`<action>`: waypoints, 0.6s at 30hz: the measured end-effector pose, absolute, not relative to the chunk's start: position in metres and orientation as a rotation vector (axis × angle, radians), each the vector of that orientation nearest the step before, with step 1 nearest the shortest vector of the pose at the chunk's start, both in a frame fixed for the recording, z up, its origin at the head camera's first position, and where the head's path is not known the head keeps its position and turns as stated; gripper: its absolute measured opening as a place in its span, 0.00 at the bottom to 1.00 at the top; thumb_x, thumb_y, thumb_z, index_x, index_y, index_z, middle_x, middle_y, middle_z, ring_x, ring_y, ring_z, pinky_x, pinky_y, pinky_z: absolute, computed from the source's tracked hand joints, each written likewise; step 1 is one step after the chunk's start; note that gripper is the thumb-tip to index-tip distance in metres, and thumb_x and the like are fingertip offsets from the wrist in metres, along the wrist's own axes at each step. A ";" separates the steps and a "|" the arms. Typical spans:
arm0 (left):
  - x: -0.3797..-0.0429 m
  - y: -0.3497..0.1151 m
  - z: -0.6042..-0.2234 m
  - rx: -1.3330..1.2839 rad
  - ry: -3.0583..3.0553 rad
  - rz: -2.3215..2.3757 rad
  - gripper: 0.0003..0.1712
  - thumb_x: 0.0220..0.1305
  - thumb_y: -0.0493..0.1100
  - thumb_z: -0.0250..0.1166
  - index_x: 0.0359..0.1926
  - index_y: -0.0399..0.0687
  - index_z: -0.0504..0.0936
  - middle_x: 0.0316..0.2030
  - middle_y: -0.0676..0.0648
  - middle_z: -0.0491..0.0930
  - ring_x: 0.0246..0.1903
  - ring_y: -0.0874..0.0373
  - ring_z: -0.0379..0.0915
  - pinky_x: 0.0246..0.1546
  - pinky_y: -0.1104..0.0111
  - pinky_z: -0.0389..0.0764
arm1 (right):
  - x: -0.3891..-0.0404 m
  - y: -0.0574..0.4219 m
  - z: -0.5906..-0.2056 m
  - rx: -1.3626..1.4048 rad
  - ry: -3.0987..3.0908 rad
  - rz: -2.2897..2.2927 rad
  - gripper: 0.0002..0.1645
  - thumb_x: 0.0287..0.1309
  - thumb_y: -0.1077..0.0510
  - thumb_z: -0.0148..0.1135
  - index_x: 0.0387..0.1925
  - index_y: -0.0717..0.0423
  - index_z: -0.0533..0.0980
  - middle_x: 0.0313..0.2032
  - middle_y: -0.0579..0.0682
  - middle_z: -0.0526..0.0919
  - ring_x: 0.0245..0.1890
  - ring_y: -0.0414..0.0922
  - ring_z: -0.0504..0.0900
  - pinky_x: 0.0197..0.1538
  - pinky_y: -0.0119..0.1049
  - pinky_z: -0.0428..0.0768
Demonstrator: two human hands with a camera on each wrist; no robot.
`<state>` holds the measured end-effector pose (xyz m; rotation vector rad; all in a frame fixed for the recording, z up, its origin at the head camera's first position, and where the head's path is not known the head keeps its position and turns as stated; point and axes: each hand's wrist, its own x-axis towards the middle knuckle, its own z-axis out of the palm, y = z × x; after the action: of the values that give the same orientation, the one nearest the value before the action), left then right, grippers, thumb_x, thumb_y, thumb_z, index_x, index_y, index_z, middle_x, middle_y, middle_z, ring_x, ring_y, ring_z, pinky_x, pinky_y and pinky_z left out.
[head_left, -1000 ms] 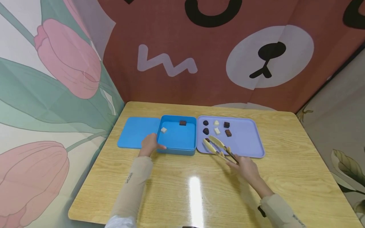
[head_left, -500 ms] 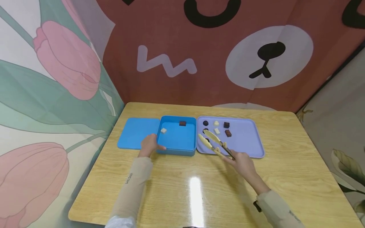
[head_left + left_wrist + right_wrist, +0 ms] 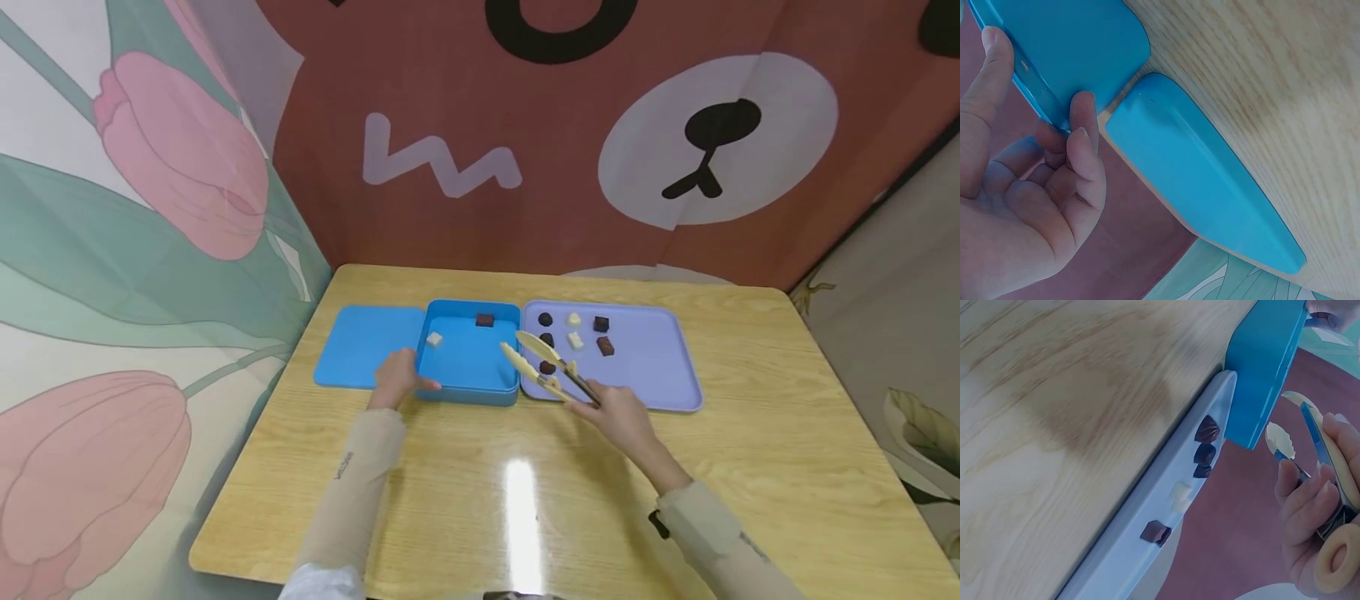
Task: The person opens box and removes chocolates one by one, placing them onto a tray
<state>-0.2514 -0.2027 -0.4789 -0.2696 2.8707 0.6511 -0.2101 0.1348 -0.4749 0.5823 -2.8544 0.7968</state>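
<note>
My left hand [image 3: 395, 379] grips the front left corner of an open blue box [image 3: 474, 398]; in the left wrist view its thumb and fingers lie at the box wall. Inside the box are a white chocolate [image 3: 434, 339] and a brown chocolate [image 3: 485, 320], set apart. My right hand [image 3: 621, 417] holds tongs [image 3: 551, 362] with cream tips. The tips are spread above the box's right edge, and I see nothing between them. Beneath and beside the tongs, a lilac tray [image 3: 652, 358] bears several dark chocolates [image 3: 545, 319] and white chocolates [image 3: 574, 340] on its left half.
A flat blue lid [image 3: 367, 346] lies left of the box, beside my left hand. The tray stands close against the box's right side. All rest on a wooden table [image 3: 450, 483], with a printed cloth [image 3: 450, 225] behind its far edge.
My right hand has moved left with the tongs, from over the tray to the box's right edge. The brown round chocolate stays on the tray. My left hand has stayed put.
</note>
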 end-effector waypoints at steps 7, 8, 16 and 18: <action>-0.253 -0.202 -0.476 -0.249 2.878 0.672 0.40 0.33 0.53 0.76 0.47 0.34 0.75 0.36 0.40 0.78 0.29 0.52 0.71 0.23 0.64 0.71 | -0.217 0.119 -0.473 0.607 -2.868 0.805 0.19 0.47 0.44 0.65 0.22 0.56 0.72 0.10 0.42 0.59 0.11 0.38 0.58 0.13 0.31 0.58; -0.253 -0.202 -0.476 -0.253 2.878 0.671 0.40 0.33 0.53 0.76 0.46 0.34 0.76 0.36 0.40 0.78 0.28 0.53 0.70 0.23 0.65 0.71 | -0.218 0.117 -0.473 0.616 -2.876 0.800 0.20 0.47 0.44 0.65 0.21 0.55 0.72 0.10 0.42 0.59 0.11 0.38 0.58 0.13 0.30 0.58; -0.251 -0.202 -0.477 -0.249 2.893 0.653 0.39 0.33 0.53 0.76 0.46 0.34 0.76 0.36 0.39 0.78 0.29 0.51 0.73 0.24 0.63 0.73 | -0.225 0.100 -0.468 0.642 -2.949 0.785 0.22 0.46 0.42 0.64 0.28 0.59 0.77 0.10 0.43 0.62 0.11 0.38 0.59 0.13 0.30 0.59; -0.251 -0.202 -0.477 -0.250 2.891 0.660 0.39 0.33 0.53 0.76 0.46 0.34 0.76 0.36 0.39 0.78 0.31 0.50 0.73 0.25 0.62 0.74 | -0.227 0.095 -0.468 0.647 -2.975 0.763 0.22 0.47 0.41 0.64 0.26 0.58 0.75 0.09 0.44 0.61 0.11 0.37 0.58 0.13 0.29 0.58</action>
<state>-0.2511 -0.2016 -0.4768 -0.2499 2.8913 0.6598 -0.2265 0.0955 -0.4676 0.6467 -2.9753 0.7630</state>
